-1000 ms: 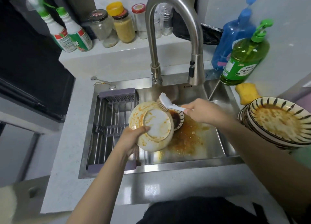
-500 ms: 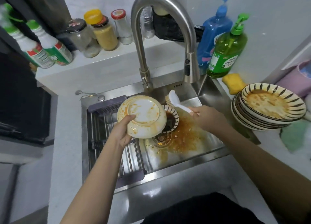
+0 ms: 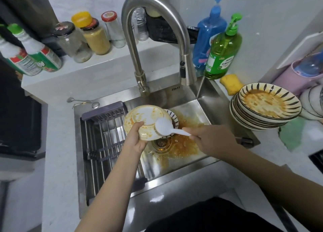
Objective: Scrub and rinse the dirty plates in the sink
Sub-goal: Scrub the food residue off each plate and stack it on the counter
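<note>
Holding a sauce-smeared plate [image 3: 145, 121] over the sink [image 3: 206, 109], the left hand [image 3: 137, 137] has its grip curled round the plate's near rim, thumb on the upturned underside. The plate tilts with its foot ring facing up toward the camera and its striped inner face turned away, toward the far wall of the basin. The right hand [image 3: 209, 137] has its grip closed round the handle of a white dish brush [image 3: 167, 126]; the brush's long axis runs left to right, head at the left and resting on the plate's underside.

Half a second ago the brush head stood off behind the plate, pointing up toward the faucet [image 3: 139, 39]; now it lies across the plate's near right edge.

Orange sauce spreads over the sink floor around the drain [image 3: 160, 142]. A stack of dirty plates [image 3: 265, 107] sits on the worktop [image 3: 59, 144] to the right. The green soap bottle [image 3: 222, 52] carries a label whose writing is too small to read.
</note>
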Action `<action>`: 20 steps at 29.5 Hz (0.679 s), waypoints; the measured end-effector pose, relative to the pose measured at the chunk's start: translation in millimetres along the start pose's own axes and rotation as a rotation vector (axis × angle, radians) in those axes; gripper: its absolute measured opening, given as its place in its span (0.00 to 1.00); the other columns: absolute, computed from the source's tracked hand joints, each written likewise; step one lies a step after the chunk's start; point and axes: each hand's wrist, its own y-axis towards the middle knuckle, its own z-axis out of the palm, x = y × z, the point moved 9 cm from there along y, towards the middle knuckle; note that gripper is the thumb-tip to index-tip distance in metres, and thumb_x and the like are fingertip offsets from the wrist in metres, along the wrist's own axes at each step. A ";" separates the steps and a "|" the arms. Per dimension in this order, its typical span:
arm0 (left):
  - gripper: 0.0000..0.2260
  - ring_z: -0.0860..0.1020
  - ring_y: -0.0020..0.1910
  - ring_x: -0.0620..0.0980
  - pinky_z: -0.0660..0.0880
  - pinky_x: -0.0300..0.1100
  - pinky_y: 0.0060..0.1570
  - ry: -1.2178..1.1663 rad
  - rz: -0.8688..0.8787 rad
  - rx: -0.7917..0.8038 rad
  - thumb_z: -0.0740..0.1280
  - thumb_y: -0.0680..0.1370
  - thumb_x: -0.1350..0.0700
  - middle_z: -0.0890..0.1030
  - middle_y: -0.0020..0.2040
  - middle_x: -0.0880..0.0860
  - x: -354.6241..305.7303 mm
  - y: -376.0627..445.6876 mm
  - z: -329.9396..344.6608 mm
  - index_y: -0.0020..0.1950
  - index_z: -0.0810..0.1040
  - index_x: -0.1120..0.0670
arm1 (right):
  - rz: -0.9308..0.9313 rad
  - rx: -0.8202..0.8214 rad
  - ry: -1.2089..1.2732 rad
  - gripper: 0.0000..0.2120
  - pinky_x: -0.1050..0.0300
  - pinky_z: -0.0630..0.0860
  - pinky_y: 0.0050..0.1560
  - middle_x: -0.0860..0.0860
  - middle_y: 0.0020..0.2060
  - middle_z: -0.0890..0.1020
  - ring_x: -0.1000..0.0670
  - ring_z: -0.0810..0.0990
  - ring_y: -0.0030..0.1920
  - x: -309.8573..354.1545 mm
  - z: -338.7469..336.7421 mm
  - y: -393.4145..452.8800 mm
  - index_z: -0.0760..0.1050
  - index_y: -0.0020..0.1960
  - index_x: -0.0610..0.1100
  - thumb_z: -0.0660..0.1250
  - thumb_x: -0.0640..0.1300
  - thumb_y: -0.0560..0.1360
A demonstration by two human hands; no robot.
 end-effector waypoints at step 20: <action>0.20 0.71 0.67 0.61 0.67 0.60 0.63 -0.168 0.006 -0.113 0.59 0.81 0.63 0.73 0.68 0.62 23.8 -0.2 22.9 0.73 0.65 0.60 | 0.197 -0.054 -0.185 0.25 0.60 0.56 0.26 0.52 0.32 0.67 0.53 0.64 0.27 -6.2 -20.9 -3.7 0.55 0.75 0.58 0.53 0.42 0.81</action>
